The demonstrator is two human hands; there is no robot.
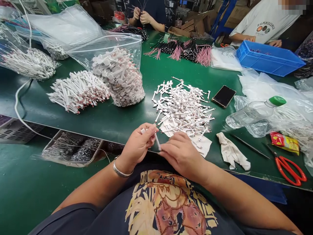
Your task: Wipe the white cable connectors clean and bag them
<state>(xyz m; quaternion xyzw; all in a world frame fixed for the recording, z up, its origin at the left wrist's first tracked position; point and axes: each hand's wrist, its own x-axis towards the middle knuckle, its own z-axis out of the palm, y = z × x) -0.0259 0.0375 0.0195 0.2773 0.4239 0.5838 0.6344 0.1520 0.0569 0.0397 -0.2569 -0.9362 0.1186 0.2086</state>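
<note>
Taking the hands as the clock's centre, the left hand is pinching the upper end of a short white strip between thumb and fingertips, and the right hand is pinching its lower end. The strip is slanting between the 2 hands, near the table's front edge. A small white block is also showing at the left hand; whether it is joining the strip, I cannot tell. Good handling is probably calling for light pressure at both ends, without kinking the strip, and for its middle to be facing the eyes.

At 1 o'clock a heap of white pieces is spreading close by, so a careless wrist is risking scattering some. At 11 o'clock a filled clear bag is bulging, with a loose bundle lying at 10. A phone is lying at 2, and a clear bottle is crowding the space before 3. At 3 a crumpled white cloth is lying; just beyond, red-handled scissors are pointing their blades inward, likely hampering a rightward reach.
</note>
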